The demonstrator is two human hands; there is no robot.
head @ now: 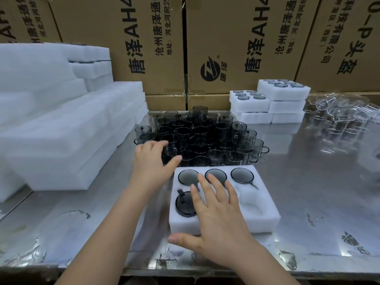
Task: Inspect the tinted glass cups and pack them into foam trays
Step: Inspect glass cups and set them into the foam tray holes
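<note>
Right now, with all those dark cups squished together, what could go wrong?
1. The left hand reaches into the packed tinted cups; a bump might knock neighbours together and chip them.
2. A raised cup at the back seems to stand on others and could topple.
3. The right hand rests on the foam tray; a shove might slide it toward the table edge.

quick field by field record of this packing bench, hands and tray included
foam tray: near centre of the metal table
seated cups: four visible, three in the back row, one front left
front right pocket: empty
front middle pocket: hidden under the hand
left hand: open, at the near edge of the loose cups, holding nothing
right hand: open, fingers spread, resting on the tray
loose cups: tinted cluster behind the tray
packed trays: stacked back right
empty foam: piled left
</note>
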